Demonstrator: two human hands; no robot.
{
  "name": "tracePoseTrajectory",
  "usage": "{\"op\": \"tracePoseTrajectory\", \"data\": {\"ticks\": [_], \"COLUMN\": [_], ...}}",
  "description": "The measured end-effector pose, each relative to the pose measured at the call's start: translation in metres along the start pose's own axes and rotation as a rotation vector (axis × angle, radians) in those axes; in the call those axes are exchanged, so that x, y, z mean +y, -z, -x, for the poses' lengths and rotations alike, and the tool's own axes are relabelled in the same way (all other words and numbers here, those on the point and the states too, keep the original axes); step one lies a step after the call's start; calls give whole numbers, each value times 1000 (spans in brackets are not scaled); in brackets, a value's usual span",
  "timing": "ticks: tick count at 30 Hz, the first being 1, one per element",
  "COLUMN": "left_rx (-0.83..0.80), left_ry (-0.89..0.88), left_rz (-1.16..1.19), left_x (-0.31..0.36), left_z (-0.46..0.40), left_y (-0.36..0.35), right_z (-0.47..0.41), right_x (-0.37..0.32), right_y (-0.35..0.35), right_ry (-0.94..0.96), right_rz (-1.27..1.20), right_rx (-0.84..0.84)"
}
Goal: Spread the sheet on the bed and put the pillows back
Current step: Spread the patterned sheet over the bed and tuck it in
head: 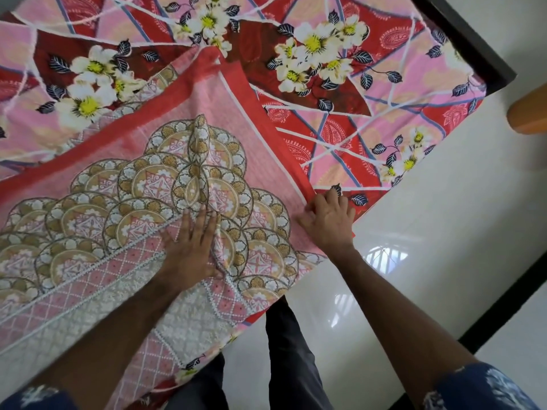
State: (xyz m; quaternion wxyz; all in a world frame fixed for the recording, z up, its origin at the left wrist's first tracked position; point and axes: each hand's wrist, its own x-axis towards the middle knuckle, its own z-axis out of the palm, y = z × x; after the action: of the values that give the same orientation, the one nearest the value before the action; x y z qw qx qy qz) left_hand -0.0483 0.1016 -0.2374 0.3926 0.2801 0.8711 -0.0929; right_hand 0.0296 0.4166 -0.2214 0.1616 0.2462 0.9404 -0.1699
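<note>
The bed [355, 93] fills the upper and left part of the frame, and fabric covers it fully. At the right, the white floor [429, 232] is open, with only an orange object [529, 113] at the right edge.

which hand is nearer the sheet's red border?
Right. The right hand is at the red border near the bed's edge, fingers curled on it. The left hand lies flat further in, on the sheet's medallion pattern.
</note>
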Motion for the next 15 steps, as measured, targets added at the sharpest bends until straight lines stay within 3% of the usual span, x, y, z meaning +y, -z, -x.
{"op": "tracePoseTrajectory", "data": {"ticks": [3,7,12,15], "left_rx": [-6,-14,-18,-16], "left_ry": [-11,-8,-5,2], "left_rz": [9,12,26,14], "left_x": [0,1,1,2], "left_z": [1,2,1,1], "left_y": [1,2,2,1], "right_z": [-2,0,5,8], "right_x": [-5,5,6,0], "right_y": [3,9,10,8], "right_ry": [-21,20,-83,-111], "right_rz": [-55,-116,-120,-148], "right_rx": [-133,-66,-169,-136]}}
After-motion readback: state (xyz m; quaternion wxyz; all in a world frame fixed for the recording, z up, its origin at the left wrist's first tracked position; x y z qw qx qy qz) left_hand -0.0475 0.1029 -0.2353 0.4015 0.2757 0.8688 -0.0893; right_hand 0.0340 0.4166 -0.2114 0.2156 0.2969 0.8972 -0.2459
